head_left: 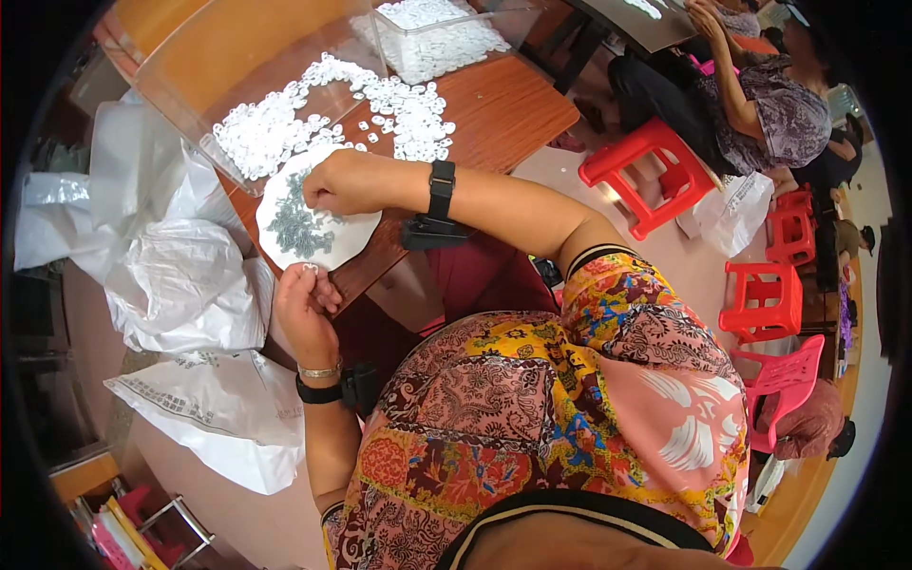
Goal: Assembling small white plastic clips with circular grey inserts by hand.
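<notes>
My right hand [340, 182] reaches over a round white mat or plate [356, 236] on the table's near corner. Its fingers are curled down at a heap of small grey, metallic-looking pieces [298, 228]; whether they pinch one is hidden. Below the mat's near edge, my left hand [306, 293] is closed, with a small white plastic piece [309, 268] between thumb and fingertips. Many like it, flat and with holes, lie in a loose white pile [256, 133] beyond the mat.
A clear plastic bin [432, 52] full of white pieces stands on the brown table [513, 104]. White sacks [190, 285] crowd the left side. Red stools [646, 176] are on the right, near a seated person [774, 119] at another table.
</notes>
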A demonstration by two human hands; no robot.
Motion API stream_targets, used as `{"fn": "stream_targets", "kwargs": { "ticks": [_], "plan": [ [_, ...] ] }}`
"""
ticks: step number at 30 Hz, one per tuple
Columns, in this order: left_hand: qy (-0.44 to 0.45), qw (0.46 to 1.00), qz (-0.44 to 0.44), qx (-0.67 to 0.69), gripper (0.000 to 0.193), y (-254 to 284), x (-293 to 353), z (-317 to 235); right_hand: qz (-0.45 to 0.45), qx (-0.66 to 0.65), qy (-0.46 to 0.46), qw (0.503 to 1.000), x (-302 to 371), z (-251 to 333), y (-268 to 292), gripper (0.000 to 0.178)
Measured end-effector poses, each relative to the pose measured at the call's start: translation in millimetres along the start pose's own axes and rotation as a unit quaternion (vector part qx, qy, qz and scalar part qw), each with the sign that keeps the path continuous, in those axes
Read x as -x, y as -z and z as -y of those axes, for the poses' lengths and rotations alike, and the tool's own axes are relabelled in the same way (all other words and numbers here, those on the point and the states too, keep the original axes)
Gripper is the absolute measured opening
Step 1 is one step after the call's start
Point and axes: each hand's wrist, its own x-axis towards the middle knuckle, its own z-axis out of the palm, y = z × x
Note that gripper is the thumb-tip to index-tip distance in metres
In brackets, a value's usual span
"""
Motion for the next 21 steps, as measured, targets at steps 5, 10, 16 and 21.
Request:
{"fn": "stream_targets", "kwargs": {
  "ticks": [5, 10, 16, 21],
  "plan": [
    [-0.001, 1.0, -0.003, -0.007, 0.018, -0.1, 0.0, 0.3, -0.011, 0.016, -0.002, 1.0, 0.2, 0.8, 0.0, 0.01],
    [0.005, 1.0, -0.002, 0.0, 0.017, -2.8, -0.5, 1.1, -0.037, 0.036, 0.014, 0.999, 2.0, 3.6, 4.6, 0.008],
    [0.006, 1.0, 0.002, -0.01, 0.017, -2.6, 2.4, 1.3, -0.06, 0.041, 0.017, 0.997, 2.3, 7.8, 7.5, 0.008],
    [0.002, 1.0, 0.007, -0.001, 0.017, -4.4, 2.4, 0.7, -0.083, 0.058, 0.051, 0.994, 7.6, 11.0, 9.9, 0.007]
  ]
}}
